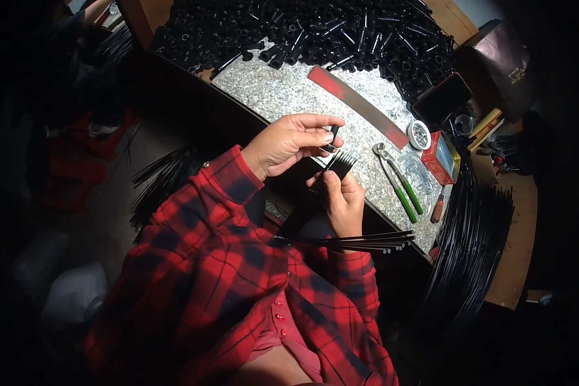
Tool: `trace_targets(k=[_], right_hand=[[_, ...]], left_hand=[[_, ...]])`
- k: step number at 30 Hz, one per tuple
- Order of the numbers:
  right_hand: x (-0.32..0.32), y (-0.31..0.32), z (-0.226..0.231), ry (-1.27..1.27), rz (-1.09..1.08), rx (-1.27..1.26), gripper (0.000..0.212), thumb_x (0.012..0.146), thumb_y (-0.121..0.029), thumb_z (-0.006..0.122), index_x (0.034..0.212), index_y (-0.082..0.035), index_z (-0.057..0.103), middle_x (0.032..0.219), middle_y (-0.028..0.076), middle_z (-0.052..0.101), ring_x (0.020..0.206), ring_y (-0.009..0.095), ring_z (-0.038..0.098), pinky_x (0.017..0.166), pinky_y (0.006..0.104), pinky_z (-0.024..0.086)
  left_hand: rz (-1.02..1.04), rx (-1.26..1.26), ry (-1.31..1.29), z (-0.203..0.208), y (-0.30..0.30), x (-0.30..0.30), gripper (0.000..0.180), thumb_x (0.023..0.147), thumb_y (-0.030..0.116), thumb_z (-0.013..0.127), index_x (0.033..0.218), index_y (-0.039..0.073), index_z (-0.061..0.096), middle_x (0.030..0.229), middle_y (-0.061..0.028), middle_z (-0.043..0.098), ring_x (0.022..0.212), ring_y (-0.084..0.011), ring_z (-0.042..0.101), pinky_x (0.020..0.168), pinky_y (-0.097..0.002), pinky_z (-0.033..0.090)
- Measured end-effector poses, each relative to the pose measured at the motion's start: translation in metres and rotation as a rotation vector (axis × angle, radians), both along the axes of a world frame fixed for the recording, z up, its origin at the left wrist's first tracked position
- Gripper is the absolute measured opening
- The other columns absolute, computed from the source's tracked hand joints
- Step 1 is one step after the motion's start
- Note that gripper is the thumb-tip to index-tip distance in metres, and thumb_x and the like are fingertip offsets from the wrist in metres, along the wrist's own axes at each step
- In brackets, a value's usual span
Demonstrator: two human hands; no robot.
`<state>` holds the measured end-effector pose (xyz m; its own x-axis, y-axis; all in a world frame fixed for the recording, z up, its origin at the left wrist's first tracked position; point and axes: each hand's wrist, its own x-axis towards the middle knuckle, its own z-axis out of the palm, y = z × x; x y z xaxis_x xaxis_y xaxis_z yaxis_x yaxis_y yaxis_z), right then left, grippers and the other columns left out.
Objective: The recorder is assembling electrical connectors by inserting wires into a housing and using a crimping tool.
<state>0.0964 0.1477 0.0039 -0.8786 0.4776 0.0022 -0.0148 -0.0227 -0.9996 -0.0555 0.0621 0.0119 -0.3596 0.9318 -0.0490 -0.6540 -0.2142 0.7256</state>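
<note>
Holding black parts (343, 165): two hands (291, 145) (347, 202), one nipper (403, 201) nearby.

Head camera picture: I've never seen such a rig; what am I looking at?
There is no machine: these are a person's bare hands, seen by a fisheye camera worn on the head, looking down. The left hand holds a small black cylindrical piece; the right hand grips a dark bundle with fine, comb-like tips. On the speckled grey tabletop lie a long flat strip with red ends, pincers with green handles, a round white tub and a heap of black tubular parts.
</note>
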Motion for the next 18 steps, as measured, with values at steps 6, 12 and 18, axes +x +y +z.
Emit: trace_targets(k=[6,12,18], right_hand=[[0.0002,-0.0008,-0.0011,0.035,0.013,-0.027,0.021,0.093,-0.017,0.051,0.09,0.002,0.058,0.078,0.006,0.063,0.071,0.009,0.057,0.066,0.0219,0.045],[-0.0001,-0.0007,0.0008,0.021,0.019,-0.002,0.02,0.093,-0.017,0.051,0.091,0.002,0.058,0.078,0.005,0.063,0.071,0.008,0.057,0.065,0.0217,0.045],[-0.0004,-0.0021,0.0011,0.026,0.023,-0.02,0.02,0.093,-0.017,0.051,0.091,0.002,0.059,0.077,0.005,0.063,0.071,0.008,0.057,0.065,0.0215,0.045]], left_hand=[[0.014,-0.009,-0.007,-0.0016,0.0021,0.0014,0.031,0.088,0.006,0.053,0.119,0.001,0.052,0.098,-0.0095,0.063,0.085,-0.0135,0.062,0.078,-0.0264,0.051],[-0.029,0.0,-0.006,0.0004,-0.0015,-0.0007,0.032,0.088,0.006,0.054,0.119,0.002,0.052,0.097,-0.0084,0.063,0.084,-0.0116,0.061,0.077,-0.0255,0.051],[-0.027,0.014,-0.018,0.0018,-0.0022,0.0019,0.032,0.088,0.007,0.055,0.119,0.003,0.053,0.096,-0.0076,0.063,0.085,-0.0104,0.06,0.076,-0.0244,0.05]])
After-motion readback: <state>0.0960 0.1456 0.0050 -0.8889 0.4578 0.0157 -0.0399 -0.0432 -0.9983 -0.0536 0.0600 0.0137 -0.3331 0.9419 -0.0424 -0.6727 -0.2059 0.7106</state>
